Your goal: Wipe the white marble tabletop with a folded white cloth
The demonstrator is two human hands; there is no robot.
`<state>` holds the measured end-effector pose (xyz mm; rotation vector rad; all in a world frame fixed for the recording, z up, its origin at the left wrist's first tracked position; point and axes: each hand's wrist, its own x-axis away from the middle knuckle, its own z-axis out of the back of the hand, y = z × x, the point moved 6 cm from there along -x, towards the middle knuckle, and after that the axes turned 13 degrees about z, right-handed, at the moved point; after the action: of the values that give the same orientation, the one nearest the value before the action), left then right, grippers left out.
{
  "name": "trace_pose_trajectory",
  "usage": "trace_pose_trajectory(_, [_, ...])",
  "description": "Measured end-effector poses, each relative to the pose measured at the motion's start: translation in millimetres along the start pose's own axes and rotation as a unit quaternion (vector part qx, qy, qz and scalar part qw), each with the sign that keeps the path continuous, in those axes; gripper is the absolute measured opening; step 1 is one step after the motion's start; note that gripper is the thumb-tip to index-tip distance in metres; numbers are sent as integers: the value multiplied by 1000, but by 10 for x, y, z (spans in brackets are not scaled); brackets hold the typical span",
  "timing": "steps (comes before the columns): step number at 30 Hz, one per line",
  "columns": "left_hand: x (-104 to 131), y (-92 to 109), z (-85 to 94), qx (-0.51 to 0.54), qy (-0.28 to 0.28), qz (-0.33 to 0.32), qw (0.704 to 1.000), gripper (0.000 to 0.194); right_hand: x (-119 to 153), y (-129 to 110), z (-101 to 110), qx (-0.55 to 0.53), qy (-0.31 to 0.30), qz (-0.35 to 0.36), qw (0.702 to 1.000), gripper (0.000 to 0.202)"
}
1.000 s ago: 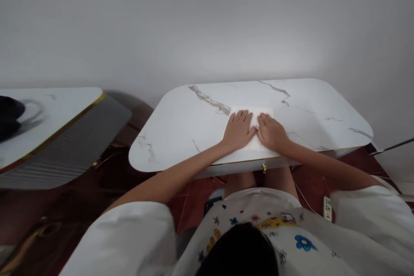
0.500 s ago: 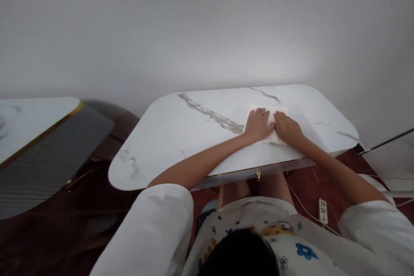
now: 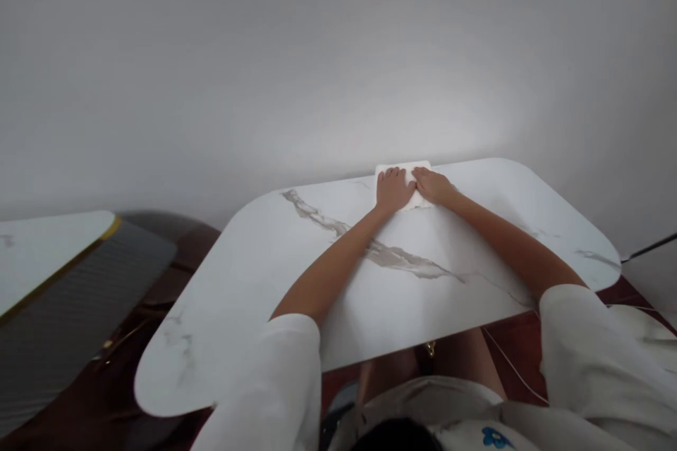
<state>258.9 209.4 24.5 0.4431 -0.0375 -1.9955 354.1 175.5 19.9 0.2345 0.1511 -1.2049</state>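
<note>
A white cloth (image 3: 422,199) lies flat on the marble-patterned white tabletop (image 3: 254,282), at the back edge by the wall. Pressed on its left half is my left hand (image 3: 394,189), palm down with the fingers stretched out. My right hand (image 3: 434,185) rests on the cloth's right side, its fingers lying flat and angled to the left. Both thumbs come close together over the middle of the cloth. Part of the cloth is hidden beneath the hands.
The grey wall (image 3: 338,49) runs along the table's back edge. To the left stands a second marble-patterned table (image 3: 47,243) with gold trim and a dark ribbed side. A white cable (image 3: 515,366) crosses the dark red floor. A gold knob (image 3: 431,349) shows below the front edge.
Both hands have pushed the cloth away from me and somewhat to the left, up to the back edge. My arms are stretched further and my body leans closer over the table.
</note>
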Motion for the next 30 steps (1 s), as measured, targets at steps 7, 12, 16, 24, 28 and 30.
trace_pose_trajectory(7, [-312, 302, -156, -9, -15, -44, 999, 38, 55, 386, -17, -9, -9, -80, 997, 38])
trace_pose_trajectory(12, [-36, 584, -139, -5, -19, -99, 995, 42, 487, 344, 59, 11, 5, -102, 995, 40])
trace_pose_trajectory(16, [445, 685, -18, -6, -36, -123, 992, 45, 902, 29, 207, 23, -6, -102, 994, 42])
trace_pose_trajectory(24, [1581, 549, 375, -29, -78, -117, 990, 52, 1561, -978, 556, 26, -17, -76, 997, 46])
trace_pose_trajectory(28, [2020, 603, 489, -39, -102, -107, 988, 55, 1899, -1267, 647, 16, -9, -68, 998, 48])
trace_pose_trajectory(30, [2142, 721, 498, -36, -106, -108, 988, 55, 2088, -1274, 678, 11, -2, -77, 997, 48])
